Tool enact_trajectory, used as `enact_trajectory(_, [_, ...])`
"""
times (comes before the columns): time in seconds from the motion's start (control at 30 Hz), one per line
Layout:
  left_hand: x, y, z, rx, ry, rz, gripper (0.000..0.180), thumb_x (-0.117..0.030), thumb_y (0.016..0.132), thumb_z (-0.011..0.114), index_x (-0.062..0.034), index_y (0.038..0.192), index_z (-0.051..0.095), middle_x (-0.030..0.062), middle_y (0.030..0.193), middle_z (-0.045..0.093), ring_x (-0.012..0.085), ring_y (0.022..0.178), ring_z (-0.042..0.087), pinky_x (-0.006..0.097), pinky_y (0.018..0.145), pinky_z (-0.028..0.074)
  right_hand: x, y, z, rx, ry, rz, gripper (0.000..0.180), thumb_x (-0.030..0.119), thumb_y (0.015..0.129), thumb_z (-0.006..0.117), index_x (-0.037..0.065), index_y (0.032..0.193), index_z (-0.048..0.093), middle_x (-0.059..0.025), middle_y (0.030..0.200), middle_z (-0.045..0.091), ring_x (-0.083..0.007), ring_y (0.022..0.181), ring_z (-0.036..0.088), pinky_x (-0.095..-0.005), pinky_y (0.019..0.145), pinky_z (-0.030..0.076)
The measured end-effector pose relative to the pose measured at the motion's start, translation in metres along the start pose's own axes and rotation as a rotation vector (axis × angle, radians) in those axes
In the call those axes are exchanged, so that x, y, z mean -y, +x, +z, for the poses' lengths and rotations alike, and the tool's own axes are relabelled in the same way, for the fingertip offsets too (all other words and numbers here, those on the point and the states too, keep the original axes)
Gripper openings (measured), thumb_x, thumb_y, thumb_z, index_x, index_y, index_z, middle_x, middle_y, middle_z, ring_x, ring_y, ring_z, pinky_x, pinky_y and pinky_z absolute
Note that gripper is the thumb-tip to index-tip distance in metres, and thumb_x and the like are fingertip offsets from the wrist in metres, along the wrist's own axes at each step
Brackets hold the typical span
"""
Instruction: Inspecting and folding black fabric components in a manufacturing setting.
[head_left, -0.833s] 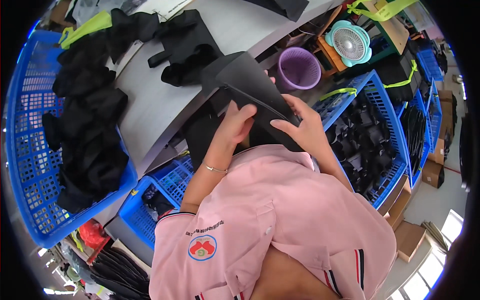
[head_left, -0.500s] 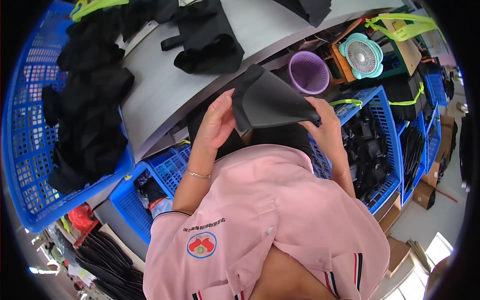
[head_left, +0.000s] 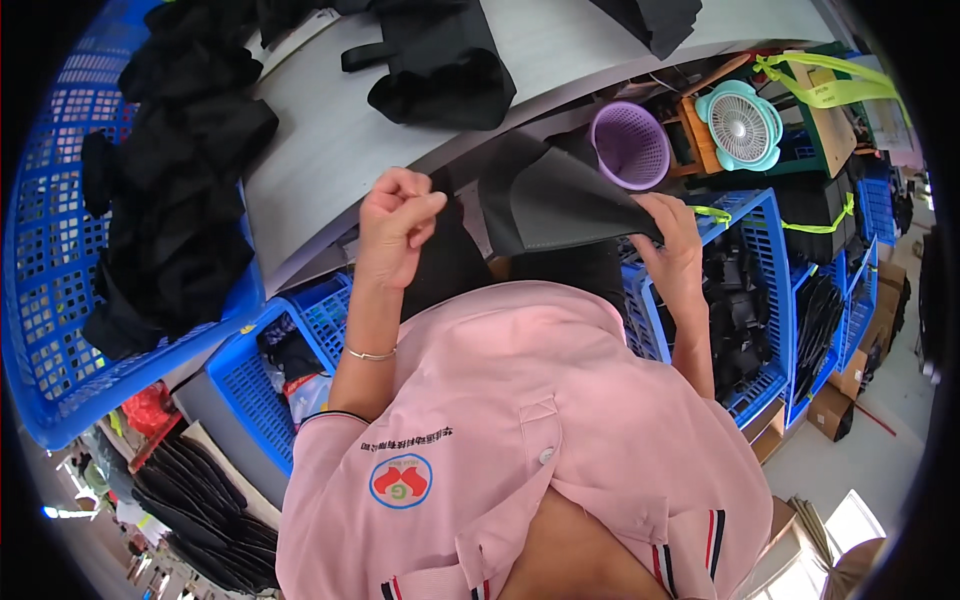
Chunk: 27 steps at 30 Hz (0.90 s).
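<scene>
A black sewn panel (head_left: 572, 205) of smooth sheet material, with a line of stitching along its lower edge, hangs over my lap in front of the table. My right hand (head_left: 672, 245) grips its right corner between thumb and fingers. My left hand (head_left: 398, 225) is off the panel, raised to its left near the table's edge. The fingers there are curled and pinched together; whatever they may hold is too small to make out. Beyond the panel, a black fabric piece (head_left: 440, 70) with a loop lies on the grey table (head_left: 320, 150).
A blue basket (head_left: 60, 330) heaped with black pieces (head_left: 180, 200) stands at the left. To the right are a purple bin (head_left: 630, 145), a turquoise fan (head_left: 740, 127) and a blue crate (head_left: 785, 300) of black parts. Another blue crate (head_left: 245, 385) sits low at the left.
My left hand has let go of the panel's left side and moved up and left, its fingers closing. The right hand keeps its grip on the panel's corner.
</scene>
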<state>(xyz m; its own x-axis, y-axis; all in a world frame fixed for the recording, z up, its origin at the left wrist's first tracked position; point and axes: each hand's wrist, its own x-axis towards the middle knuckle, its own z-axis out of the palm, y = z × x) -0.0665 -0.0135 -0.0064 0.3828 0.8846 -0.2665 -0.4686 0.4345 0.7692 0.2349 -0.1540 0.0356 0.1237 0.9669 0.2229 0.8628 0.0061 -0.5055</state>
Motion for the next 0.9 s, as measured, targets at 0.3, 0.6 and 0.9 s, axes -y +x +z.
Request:
enact_trajectory(0.3, [0.038, -0.016, 0.015, 0.198, 0.088, -0.236, 0.064, 0.004, 0.075, 0.079, -0.0067, 0.134, 0.054, 0.0038, 0.128, 0.06, 0.0164, 0.117, 0.058, 0.032, 0.103, 0.045, 0.035, 0.012, 0.03, 0.12, 0.418, 0.026, 0.036, 0.007, 0.075, 0.08, 0.0, 0.107, 0.064, -0.0116, 0.097, 0.066, -0.0248, 0.085, 0.064, -0.0311, 0.076, 0.05])
enact_trajectory(0.6, [0.031, 0.002, 0.019, -0.067, -0.165, 0.055, 0.021, -0.014, 0.092, 0.07, -0.0058, 0.111, 0.068, 0.0026, 0.109, 0.071, 0.0101, 0.098, 0.066, 0.025, 0.083, 0.051, 0.041, 0.01, 0.036, 0.284, 0.679, 0.289, 0.026, 0.009, 0.082, 0.076, -0.001, 0.104, 0.068, -0.003, 0.085, 0.067, -0.0072, 0.072, 0.057, -0.0227, 0.067, 0.047])
enact_trajectory(0.9, [0.018, 0.002, 0.001, -0.284, 0.008, 0.168, 0.025, -0.029, 0.1, 0.062, -0.0057, 0.1, 0.07, 0.0002, 0.093, 0.072, 0.0066, 0.077, 0.064, 0.02, 0.071, 0.05, 0.043, 0.011, 0.041, 0.378, 0.727, 0.277, 0.022, 0.012, 0.083, 0.074, -0.002, 0.099, 0.067, -0.001, 0.078, 0.063, -0.0052, 0.067, 0.054, -0.0222, 0.062, 0.044])
